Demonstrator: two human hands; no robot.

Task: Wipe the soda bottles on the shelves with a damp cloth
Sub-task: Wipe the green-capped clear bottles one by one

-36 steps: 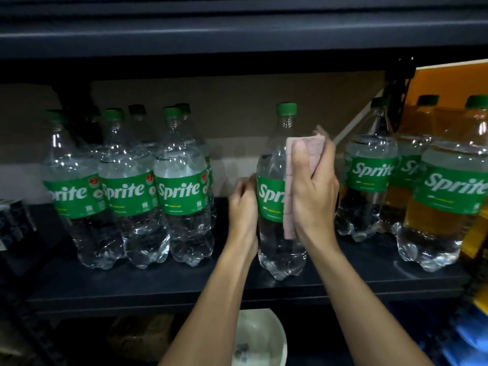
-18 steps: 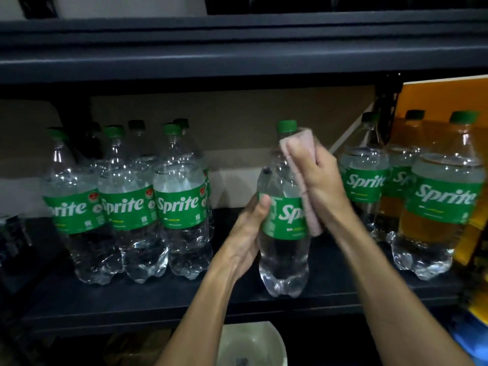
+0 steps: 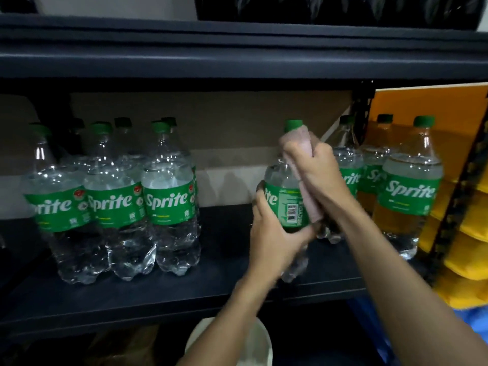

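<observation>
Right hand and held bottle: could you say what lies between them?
In the head view, the pink cloth wraps the bottle under the right hand.

Held bottle [image 3: 286, 207]: clear, green cap, green Sprite label w/ barcode facing cam, approx upright, near front of dark shelf [image 3: 211, 286], gripped at label by left hand [image 3: 272, 233]. Pink cloth [image 3: 298, 143] wrapped round its neck just under cap, tail hanging down btl's 3 o'clock side to label bottom, clutched by right hand [image 3: 319, 175]. Left cluster [image 3: 166, 202] of same btls stands upright at its 9 o'clock, well apart; right trio [image 3: 409, 196] at 3 o'clock, near.
</observation>
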